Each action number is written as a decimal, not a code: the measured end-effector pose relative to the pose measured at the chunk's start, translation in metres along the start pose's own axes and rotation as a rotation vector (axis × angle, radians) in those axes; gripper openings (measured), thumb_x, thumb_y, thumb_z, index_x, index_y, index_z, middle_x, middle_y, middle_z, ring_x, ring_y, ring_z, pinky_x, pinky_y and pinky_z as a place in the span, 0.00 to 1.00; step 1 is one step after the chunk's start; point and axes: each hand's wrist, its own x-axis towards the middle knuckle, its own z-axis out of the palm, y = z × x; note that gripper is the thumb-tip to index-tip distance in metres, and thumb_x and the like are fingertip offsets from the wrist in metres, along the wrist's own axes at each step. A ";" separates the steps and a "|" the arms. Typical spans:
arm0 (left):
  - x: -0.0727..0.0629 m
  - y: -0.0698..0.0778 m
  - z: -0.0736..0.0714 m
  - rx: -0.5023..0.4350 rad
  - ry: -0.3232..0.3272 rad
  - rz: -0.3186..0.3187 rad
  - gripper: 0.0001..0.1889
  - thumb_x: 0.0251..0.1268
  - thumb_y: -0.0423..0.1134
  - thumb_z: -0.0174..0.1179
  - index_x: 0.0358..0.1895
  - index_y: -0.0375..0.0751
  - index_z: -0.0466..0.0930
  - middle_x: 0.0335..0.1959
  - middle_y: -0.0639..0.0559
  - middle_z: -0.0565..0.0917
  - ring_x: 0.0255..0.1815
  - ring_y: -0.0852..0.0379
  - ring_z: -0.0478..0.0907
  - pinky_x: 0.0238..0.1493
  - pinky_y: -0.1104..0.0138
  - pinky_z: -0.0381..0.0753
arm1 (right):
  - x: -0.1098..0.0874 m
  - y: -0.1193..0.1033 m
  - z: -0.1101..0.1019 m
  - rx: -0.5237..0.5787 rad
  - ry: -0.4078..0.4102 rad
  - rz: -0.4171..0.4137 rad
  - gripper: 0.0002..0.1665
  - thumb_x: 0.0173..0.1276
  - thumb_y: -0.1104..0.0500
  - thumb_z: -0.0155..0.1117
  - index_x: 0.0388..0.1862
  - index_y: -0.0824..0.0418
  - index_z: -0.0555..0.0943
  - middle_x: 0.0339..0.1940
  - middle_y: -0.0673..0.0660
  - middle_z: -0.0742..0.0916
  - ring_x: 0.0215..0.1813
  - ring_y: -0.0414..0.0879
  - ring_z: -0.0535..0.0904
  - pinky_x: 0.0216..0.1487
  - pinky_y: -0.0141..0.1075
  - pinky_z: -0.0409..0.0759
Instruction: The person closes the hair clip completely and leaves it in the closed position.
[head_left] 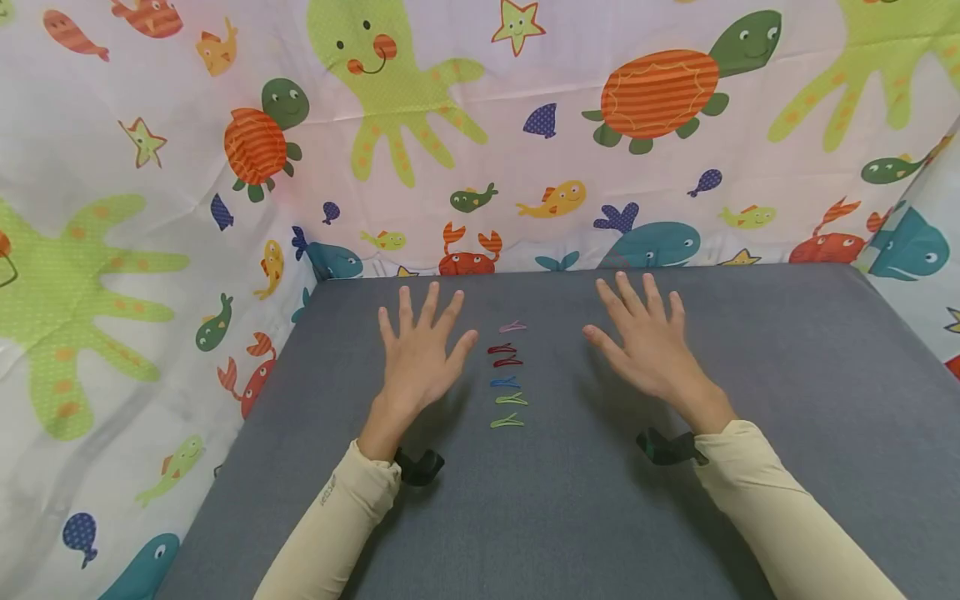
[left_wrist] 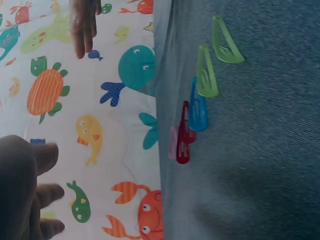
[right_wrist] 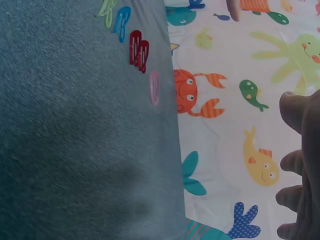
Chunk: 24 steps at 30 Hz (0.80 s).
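Note:
Several snap hair clips lie in a column on the grey cloth: a pink hair clip [head_left: 513,326] farthest away, two dark red hair clips [head_left: 502,348], a blue hair clip [head_left: 506,382] and two green hair clips [head_left: 507,420] nearest. To their left my left hand [head_left: 420,358] hovers over the cloth, fingers spread and holding nothing. My right hand [head_left: 648,346] is raised likewise on the other side, its thumb pointing toward the clips. In the left wrist view, the blue clip [left_wrist: 198,107] and red clips overlap. The right wrist view shows the pink clip [right_wrist: 155,88] apart from the others.
A grey cloth surface [head_left: 555,517] spreads under both hands. Behind it and along the left and right sides hangs a white curtain [head_left: 465,150] printed with sea animals. Dark wrist bands [head_left: 420,467] sit at the cuffs of the pale sleeves [head_left: 337,521].

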 end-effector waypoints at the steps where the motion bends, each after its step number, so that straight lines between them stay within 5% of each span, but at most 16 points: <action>1: -0.001 0.000 0.001 -0.001 0.002 0.007 0.36 0.76 0.67 0.41 0.82 0.63 0.52 0.86 0.48 0.48 0.85 0.33 0.30 0.76 0.32 0.28 | -0.001 0.000 0.002 0.007 -0.003 -0.009 0.45 0.79 0.33 0.44 0.85 0.53 0.49 0.86 0.65 0.51 0.84 0.71 0.34 0.73 0.74 0.30; 24: -0.013 -0.007 0.015 -0.126 -0.080 0.087 0.33 0.75 0.62 0.51 0.80 0.63 0.60 0.84 0.48 0.52 0.85 0.34 0.35 0.76 0.32 0.30 | -0.010 -0.005 0.036 0.077 -0.056 -0.096 0.39 0.79 0.39 0.52 0.83 0.50 0.59 0.83 0.63 0.63 0.84 0.67 0.47 0.75 0.71 0.38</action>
